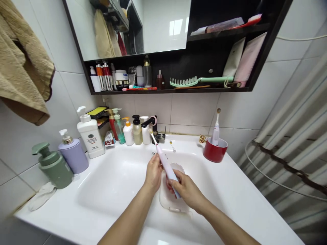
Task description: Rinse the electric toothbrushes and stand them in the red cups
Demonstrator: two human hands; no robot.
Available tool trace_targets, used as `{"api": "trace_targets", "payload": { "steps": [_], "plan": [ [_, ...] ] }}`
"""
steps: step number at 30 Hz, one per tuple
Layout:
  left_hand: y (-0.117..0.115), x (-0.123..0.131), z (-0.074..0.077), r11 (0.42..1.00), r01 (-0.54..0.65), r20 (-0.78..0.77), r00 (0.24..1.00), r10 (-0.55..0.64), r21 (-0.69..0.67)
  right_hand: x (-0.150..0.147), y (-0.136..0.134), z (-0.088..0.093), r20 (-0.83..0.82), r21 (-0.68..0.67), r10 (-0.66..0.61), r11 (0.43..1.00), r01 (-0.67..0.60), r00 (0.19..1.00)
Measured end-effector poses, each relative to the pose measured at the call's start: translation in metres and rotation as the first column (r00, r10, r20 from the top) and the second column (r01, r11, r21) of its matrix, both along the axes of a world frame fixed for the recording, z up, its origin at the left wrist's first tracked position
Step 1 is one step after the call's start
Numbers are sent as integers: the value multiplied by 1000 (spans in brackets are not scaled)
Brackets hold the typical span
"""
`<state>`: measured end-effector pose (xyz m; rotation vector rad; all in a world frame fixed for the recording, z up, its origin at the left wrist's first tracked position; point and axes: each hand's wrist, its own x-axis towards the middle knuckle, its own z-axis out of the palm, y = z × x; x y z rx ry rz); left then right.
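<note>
Over the white sink (112,190), an electric toothbrush (166,166) with a pink-to-blue handle slants up, its bristle head close to the black faucet (155,127). The fingers of my left hand (153,173) close on the upper handle, near the neck. Lower down, my right hand (189,190) grips the blue end between thumb and fingers. Below the hands sits a clear plastic container (166,203) in the basin, partly hidden by them. A loose brush head (173,147) lies on the sink's back ledge.
A red cup (214,156) holding another electric toothbrush (216,131) stands at right. Pump bottles line the left side, including a green one (56,168) and a purple one (75,154). A dark shelf (163,91) with toiletries hangs above; a brown towel (22,64) hangs at left.
</note>
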<state>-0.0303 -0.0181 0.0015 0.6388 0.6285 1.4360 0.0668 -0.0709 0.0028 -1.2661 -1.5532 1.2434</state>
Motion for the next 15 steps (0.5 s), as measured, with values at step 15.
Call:
{"api": "trace_targets", "payload": {
  "steps": [15],
  "plan": [
    [19,-19,-1,984,-173,2,985,173,-30,-1,-5,-1,-87,-188,141,970,-155,986]
  ]
}}
